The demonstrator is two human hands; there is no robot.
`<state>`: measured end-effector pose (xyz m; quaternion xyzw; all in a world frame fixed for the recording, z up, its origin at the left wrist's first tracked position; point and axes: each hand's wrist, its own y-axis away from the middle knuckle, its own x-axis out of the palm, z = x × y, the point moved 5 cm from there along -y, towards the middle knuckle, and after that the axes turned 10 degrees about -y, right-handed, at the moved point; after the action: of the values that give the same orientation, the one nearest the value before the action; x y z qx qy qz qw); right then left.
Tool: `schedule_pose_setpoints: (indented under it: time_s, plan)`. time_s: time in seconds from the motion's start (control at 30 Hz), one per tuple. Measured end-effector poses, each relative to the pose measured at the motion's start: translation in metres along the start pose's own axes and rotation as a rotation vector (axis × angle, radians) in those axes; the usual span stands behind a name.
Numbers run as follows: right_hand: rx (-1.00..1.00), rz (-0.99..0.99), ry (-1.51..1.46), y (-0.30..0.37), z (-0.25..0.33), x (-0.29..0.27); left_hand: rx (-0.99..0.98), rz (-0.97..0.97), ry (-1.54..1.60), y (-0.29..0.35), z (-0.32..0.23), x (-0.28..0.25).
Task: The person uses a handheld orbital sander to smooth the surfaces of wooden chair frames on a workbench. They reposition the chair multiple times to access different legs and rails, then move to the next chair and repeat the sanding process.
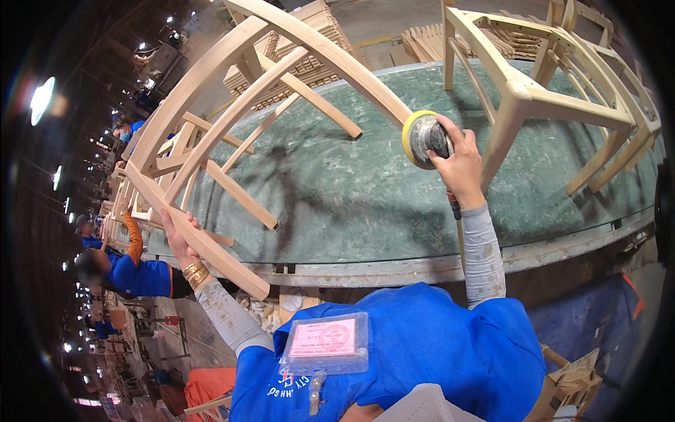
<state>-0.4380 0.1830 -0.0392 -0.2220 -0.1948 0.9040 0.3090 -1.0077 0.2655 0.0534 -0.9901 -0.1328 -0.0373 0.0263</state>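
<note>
Left hand [180,243]: closing around the chair's near bar [214,253], fingers bending about the wood, fingertips showing at its far edge. The bar is lying inside the grip, its free end sticking out past the hand, over the table's near edge.

Right hand [460,158]: gripping the sander [424,139], thumb and fingers spreading as wide as its black top and curling over it. The yellow pad is facing left, away from the palm, and meeting the end of the chair's long post [344,65]. How hard it is pressing, cannot tell. A hose [454,205] is hanging below the wrist.

Chair [228,121]: leaning over the green table [422,228], spanning the space between the hands and beyond.

Around: a second chair [517,102] is standing to the right; wood stacks [320,28] are sitting behind the table; a co-worker [144,273] in blue is working at left.
</note>
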Motion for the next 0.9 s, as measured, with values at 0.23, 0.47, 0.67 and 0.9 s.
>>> schedule_pose_setpoints:
  time_s: [0.23,0.47,0.67,0.9]
  plan:
    - [0.013,-0.012,0.038,0.033,-0.027,-0.012,-0.022,-0.037,-0.025,0.001,0.001,-0.003]
    - [0.041,0.021,-0.089,0.0,-0.032,-0.003,-0.023,0.012,-0.041,-0.004,0.0,-0.005]
    - [0.032,0.088,-0.17,-0.02,-0.042,-0.005,-0.078,0.06,-0.009,-0.008,0.004,-0.014]
    - [0.189,0.112,-0.338,0.001,-0.061,-0.026,-0.056,0.036,0.0,0.001,0.008,-0.006]
